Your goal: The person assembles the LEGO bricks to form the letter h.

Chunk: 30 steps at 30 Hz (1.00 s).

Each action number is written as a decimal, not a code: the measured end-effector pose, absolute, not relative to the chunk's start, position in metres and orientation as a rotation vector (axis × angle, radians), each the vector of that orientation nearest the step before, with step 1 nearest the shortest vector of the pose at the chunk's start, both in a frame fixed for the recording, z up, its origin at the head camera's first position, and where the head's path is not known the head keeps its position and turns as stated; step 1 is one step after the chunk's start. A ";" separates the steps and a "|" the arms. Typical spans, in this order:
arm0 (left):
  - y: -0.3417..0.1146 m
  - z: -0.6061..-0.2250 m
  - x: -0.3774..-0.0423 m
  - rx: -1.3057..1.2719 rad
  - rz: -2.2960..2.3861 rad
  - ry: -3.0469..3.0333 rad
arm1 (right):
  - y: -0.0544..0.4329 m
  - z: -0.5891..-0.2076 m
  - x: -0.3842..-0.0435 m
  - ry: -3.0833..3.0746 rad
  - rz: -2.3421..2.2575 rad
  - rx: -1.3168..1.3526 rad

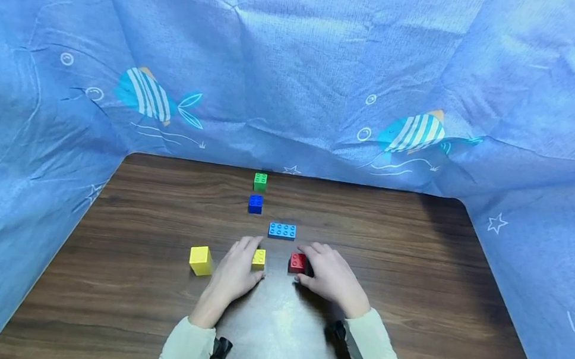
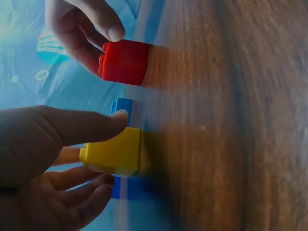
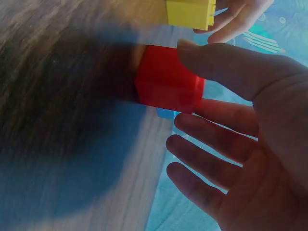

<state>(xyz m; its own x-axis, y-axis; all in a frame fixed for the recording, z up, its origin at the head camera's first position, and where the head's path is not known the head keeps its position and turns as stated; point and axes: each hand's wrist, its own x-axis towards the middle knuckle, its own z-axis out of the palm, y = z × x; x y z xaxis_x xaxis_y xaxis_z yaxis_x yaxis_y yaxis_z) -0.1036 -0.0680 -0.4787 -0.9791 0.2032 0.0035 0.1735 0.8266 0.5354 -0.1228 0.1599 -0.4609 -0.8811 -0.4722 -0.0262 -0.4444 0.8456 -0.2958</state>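
Taking 12 o'clock as straight away from the person, the left hand (image 1: 237,272) sits around the yellow brick (image 1: 259,258), which lies at its 2 o'clock near the middle of the tabletop (image 1: 445,295). That grip is part-open: the thumb is on the brick's 6 o'clock side and the index finger toward 12, the other fingers loosely spread. Whether the thumb touches the brick, I cannot tell.

The right hand (image 1: 333,276) is spread about the red brick (image 1: 296,262), at its 9 o'clock. Its grip is also part-open, with the thumb tip at the brick's edge and the other fingers fairly straight; firm contact cannot be made out. Both bricks stand studs up on the tabletop, the red one at 3 o'clock from the yellow one, a gap between them.

The light-blue brick (image 1: 282,232) is near, at 1 o'clock from the yellow brick and 11 from the red. At its 10 o'clock is the dark-blue brick (image 1: 255,204), with the green brick (image 1: 260,181) at 12 from that. The yellow block (image 1: 201,260) stands beyond the left hand, at 9 o'clock from the yellow brick.
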 end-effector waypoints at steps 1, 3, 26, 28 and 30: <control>-0.068 -0.480 -0.105 0.273 0.868 2.937 | 0.159 -0.462 -0.124 2.925 -0.433 -0.737; -0.070 -0.482 -0.106 0.226 0.893 2.914 | 0.158 -0.463 -0.125 2.922 -0.450 -0.740; -0.075 -0.490 -0.115 0.163 1.059 2.802 | 0.160 -0.471 -0.132 2.942 -0.523 -0.724; -0.074 -0.491 -0.115 0.180 1.054 2.800 | 0.161 -0.470 -0.131 2.934 -0.517 -0.713; -0.072 -0.491 -0.115 0.196 1.058 2.796 | 0.163 -0.469 -0.130 2.922 -0.524 -0.698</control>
<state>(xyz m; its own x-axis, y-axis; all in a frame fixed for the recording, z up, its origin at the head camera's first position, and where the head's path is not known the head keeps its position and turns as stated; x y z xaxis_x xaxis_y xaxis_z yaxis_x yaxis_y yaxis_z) -0.1147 -0.0719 -0.4913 -0.9809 0.1728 -0.0894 0.0704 0.7435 0.6651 -0.1298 0.1631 -0.4686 -0.8912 -0.4534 -0.0099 -0.4218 0.8366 -0.3495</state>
